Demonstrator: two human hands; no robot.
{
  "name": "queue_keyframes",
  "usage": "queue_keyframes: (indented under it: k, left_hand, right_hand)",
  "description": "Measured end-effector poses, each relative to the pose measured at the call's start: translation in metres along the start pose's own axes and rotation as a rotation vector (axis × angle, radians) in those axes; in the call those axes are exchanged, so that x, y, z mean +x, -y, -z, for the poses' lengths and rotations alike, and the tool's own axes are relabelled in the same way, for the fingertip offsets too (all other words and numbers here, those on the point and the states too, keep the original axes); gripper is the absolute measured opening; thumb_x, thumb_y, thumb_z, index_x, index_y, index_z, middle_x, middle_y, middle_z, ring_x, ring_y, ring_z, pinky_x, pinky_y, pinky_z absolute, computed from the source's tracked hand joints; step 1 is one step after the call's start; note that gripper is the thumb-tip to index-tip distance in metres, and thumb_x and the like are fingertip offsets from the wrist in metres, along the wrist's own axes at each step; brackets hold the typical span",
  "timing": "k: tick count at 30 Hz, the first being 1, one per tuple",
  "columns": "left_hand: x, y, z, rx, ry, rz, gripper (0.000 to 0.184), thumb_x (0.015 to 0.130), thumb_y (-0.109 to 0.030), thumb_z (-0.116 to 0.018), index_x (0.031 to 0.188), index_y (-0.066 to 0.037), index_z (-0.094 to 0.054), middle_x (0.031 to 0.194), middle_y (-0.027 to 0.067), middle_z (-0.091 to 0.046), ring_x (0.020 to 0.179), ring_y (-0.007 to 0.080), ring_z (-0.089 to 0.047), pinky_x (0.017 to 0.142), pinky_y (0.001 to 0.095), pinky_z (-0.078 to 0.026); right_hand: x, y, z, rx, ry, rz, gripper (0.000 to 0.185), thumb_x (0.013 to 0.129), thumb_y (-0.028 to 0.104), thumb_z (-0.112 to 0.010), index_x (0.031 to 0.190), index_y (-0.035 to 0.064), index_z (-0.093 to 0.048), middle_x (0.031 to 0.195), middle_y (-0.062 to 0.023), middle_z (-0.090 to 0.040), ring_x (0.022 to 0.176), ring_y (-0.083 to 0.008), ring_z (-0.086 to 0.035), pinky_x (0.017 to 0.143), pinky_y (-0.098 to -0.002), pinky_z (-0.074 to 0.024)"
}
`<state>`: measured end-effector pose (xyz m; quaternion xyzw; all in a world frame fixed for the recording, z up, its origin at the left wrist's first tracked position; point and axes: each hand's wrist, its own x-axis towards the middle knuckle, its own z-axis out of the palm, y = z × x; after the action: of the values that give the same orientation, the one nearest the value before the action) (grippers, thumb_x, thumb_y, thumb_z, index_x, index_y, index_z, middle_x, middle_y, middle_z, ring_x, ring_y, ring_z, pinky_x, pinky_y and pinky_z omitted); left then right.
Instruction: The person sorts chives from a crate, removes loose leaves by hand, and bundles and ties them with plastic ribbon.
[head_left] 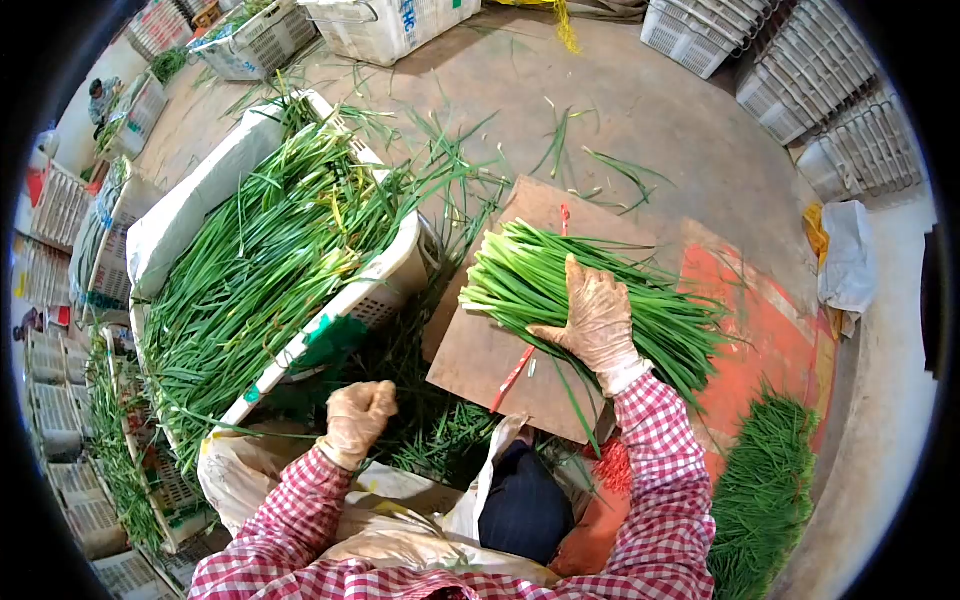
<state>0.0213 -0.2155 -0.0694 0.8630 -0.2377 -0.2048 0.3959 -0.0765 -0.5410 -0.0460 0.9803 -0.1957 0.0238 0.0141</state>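
Note:
A thick bunch of green garlic chives [500, 275] lies across a brown board [480, 360], pale stem ends to the left. My right hand [597, 330], in a thin translucent glove, presses over the bunch with its thumb out to the left and grips it. Beneath the bunch runs a red printed strip [512, 380], its two ends showing on the board. My left hand [358, 422], gloved too, is closed in a fist near the crate's front corner; its inside is hidden. To the left, a white crate [300, 350] is heaped with loose chives [270, 250].
Finished-looking chive bunches [765, 490] lie at the lower right beside a red mat [735, 300]. Red ties [613, 467] sit by my right forearm. Stacked crates [810, 70] line the right wall. Cut leaves [560, 140] litter the floor. A person [102, 100] is far left.

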Motion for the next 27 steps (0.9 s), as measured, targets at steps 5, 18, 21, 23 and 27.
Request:
queue_keyframes:
  k: [5, 18, 21, 23, 27]
  left_hand:
    - [0.072, -0.082, -0.056, -0.102, -0.208, -0.987, 0.012, 0.086, -0.010, -0.058, 0.095, -0.003, -0.062, 0.098, 0.0133, -0.065, 0.082, 0.0301, -0.064, 0.070, 0.0373, -0.051]
    - [0.183, -0.150, -0.157, 0.474, -0.007, -0.684, 0.044, 0.094, -0.029, -0.045, 0.128, -0.001, -0.047, 0.119, 0.0175, -0.058, 0.112, 0.0296, -0.055, 0.102, 0.0443, -0.034]
    - [0.189, -0.153, -0.164, 0.709, 0.044, -0.602, 0.047, 0.095, -0.035, -0.036, 0.126, -0.001, -0.049, 0.122, 0.0184, -0.057, 0.117, 0.0309, -0.052, 0.104, 0.0454, -0.031]
    - [0.193, -0.163, -0.161, 0.719, 0.194, -0.495, 0.045, 0.094, -0.034, -0.037, 0.121, -0.001, -0.051, 0.118, 0.0181, -0.058, 0.113, 0.0316, -0.054, 0.099, 0.0465, -0.034]
    - [0.182, -0.171, -0.153, 0.691, 0.257, -0.481, 0.037, 0.093, -0.032, -0.038, 0.093, -0.003, -0.062, 0.088, 0.0175, -0.066, 0.086, 0.0343, -0.062, 0.080, 0.0465, -0.045]
  right_hand:
    - [0.001, -0.003, 0.007, 0.020, 0.076, -0.023, 0.103, 0.055, 0.064, -0.075, 0.129, 0.0003, -0.042, 0.101, -0.0133, -0.056, 0.097, -0.0276, -0.054, 0.083, -0.0410, -0.0431]
    - [-0.009, -0.022, -0.008, 0.192, -0.283, 0.014, 0.091, 0.056, 0.053, -0.078, 0.124, -0.0004, -0.048, 0.106, -0.0148, -0.059, 0.097, -0.0315, -0.056, 0.087, -0.0433, -0.0423]
    - [-0.019, -0.036, -0.002, 0.394, -0.350, -0.026, 0.088, 0.062, 0.056, -0.076, 0.127, 0.0039, -0.048, 0.111, -0.0137, -0.058, 0.105, -0.0291, -0.053, 0.092, -0.0407, -0.0405]
    - [-0.012, -0.043, 0.020, 0.710, -0.526, -0.129, 0.072, 0.072, 0.052, -0.071, 0.122, 0.0034, -0.053, 0.105, -0.0129, -0.060, 0.098, -0.0291, -0.057, 0.088, -0.0405, -0.0437]
    - [0.049, -0.051, 0.039, 0.636, -0.471, -0.304, 0.051, 0.084, 0.042, -0.059, 0.118, 0.0030, -0.058, 0.105, -0.0152, -0.063, 0.098, -0.0290, -0.060, 0.087, -0.0406, -0.0464]
